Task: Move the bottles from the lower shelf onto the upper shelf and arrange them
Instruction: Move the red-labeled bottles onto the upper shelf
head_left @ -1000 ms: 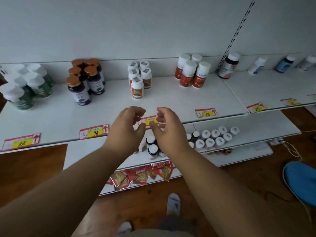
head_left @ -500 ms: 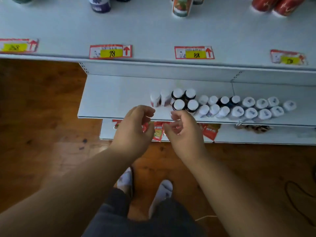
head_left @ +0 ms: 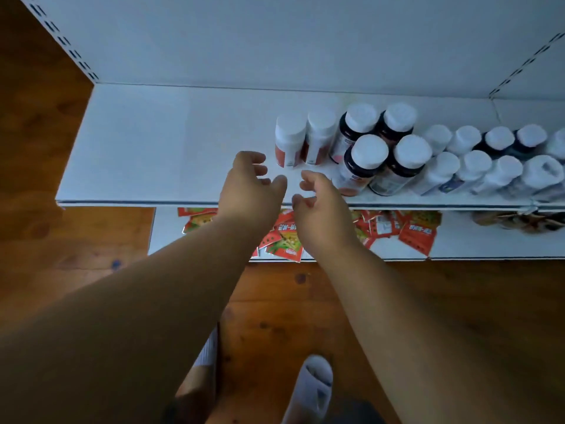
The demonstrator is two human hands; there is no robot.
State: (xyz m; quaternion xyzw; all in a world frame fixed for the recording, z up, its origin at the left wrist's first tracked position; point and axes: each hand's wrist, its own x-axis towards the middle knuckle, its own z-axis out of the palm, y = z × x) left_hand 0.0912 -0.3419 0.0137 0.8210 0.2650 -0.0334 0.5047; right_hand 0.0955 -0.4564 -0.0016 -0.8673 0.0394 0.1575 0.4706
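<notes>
The lower shelf (head_left: pixel 153 154) is white and carries rows of white-capped bottles on its right half. Two white bottles with red labels (head_left: pixel 290 142) stand leftmost, then several dark bottles (head_left: pixel 363 166), then pale bottles (head_left: pixel 477 169) running off to the right. My left hand (head_left: pixel 250 185) hovers over the shelf's front edge, fingers loosely curled, holding nothing, just left of the red-labelled pair. My right hand (head_left: pixel 318 203) is beside it, empty too, close to the nearest dark bottle. The upper shelf is out of view.
Red snack packets (head_left: pixel 415 234) lie scattered on the bottom shelf (head_left: pixel 165 234) under the bottle shelf. The shelf's back panel (head_left: pixel 275 41) rises behind the bottles. A wooden floor (head_left: pixel 275 316) and my white-socked feet (head_left: pixel 312 384) are below.
The view has dropped from the upper shelf to the lower one and come much closer. Both hands have moved down and forward to the lower shelf's front edge, still empty.
</notes>
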